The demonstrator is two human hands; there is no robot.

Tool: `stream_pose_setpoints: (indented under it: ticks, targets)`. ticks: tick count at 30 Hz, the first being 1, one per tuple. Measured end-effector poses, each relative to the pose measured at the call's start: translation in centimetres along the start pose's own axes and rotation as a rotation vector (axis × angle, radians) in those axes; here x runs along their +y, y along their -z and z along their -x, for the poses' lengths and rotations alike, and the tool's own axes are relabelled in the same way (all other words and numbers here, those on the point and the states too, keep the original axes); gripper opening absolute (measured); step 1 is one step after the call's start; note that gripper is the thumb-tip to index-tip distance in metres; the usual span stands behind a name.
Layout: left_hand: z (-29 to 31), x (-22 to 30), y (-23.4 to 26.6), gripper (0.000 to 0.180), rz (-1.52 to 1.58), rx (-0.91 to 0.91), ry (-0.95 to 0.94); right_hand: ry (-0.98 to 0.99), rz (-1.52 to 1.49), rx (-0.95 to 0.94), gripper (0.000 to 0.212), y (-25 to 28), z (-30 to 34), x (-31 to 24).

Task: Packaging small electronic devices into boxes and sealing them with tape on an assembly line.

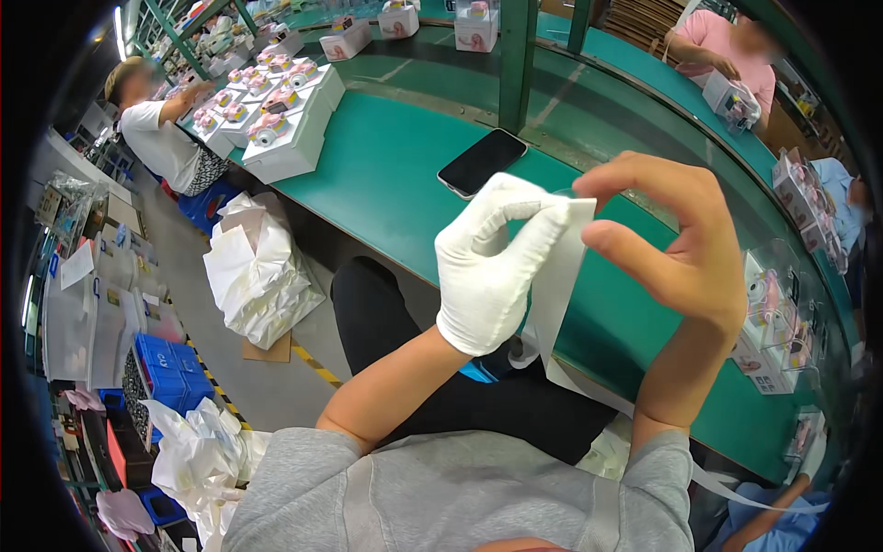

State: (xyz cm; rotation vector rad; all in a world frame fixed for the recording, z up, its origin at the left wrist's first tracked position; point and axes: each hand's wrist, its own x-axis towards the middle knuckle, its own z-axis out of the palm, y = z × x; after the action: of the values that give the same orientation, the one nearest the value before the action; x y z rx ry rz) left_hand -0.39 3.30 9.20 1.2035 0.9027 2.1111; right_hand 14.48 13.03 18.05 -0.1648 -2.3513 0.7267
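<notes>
My left hand [492, 262] wears a white glove and pinches the upper end of a long white strip [559, 294] between thumb and forefinger. Its shape resembles the backing of a sticker roll. Down past the bench edge the strip hangs toward my lap. Beside the strip's top edge, my bare right hand [676, 235] has thumb and forefinger parted. The forefinger's tip is close to a small clear piece [563, 193] at that edge; whether they touch I cannot tell. Behind the gloved hand a black phone [483, 162] lies on the green bench [386, 138].
White boxes [290, 147] topped with pink toy cameras stand at the bench's left end. Beyond a green post [518, 64], a conveyor belt [432, 69] carries similar boxes. A white bag [262, 276] sits on the floor at left. Several people work nearby.
</notes>
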Motion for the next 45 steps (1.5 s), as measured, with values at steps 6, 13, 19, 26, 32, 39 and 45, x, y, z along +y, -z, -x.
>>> stream_pose_setpoints:
  ticks: [6, 13, 19, 26, 32, 39, 45]
  targets:
    - [-0.9, -0.6, -0.7, 0.015, -0.084, -0.024, -0.129, -0.051, -0.08, 0.09, 0.009, 0.0, -0.1, 0.6]
    - [-2.3, -1.6, -2.5, 0.017, -0.067, 0.017, -0.178, -0.012, -0.221, 0.165, 0.01, -0.6, -0.4, 2.2]
    - [-3.5, -6.5, -4.7, 0.029, 0.014, -0.118, -0.173, 0.089, -0.252, 0.539, 0.007, 3.2, 1.1, 4.1]
    - [-4.5, -17.6, -7.0, 0.041, -0.387, -0.379, 0.079, 0.168, -0.364, 0.648, 0.016, 7.9, 2.8, 5.0]
    - [-4.4, -21.7, -9.3, 0.056, -0.436, -0.541, 0.13, 0.123, -0.479, 0.724, 0.017, 8.8, 3.6, 5.0]
    - [-4.7, -22.9, -9.1, 0.056, -0.349, -0.558, 0.3, 0.179, -0.735, 0.861, 0.026, 10.1, 4.8, 4.5]
    - [-5.2, -22.3, -8.8, 0.054, -0.288, -0.595, 0.362, 0.128, -0.673, 0.972, 0.017, 9.3, 4.1, 6.7]
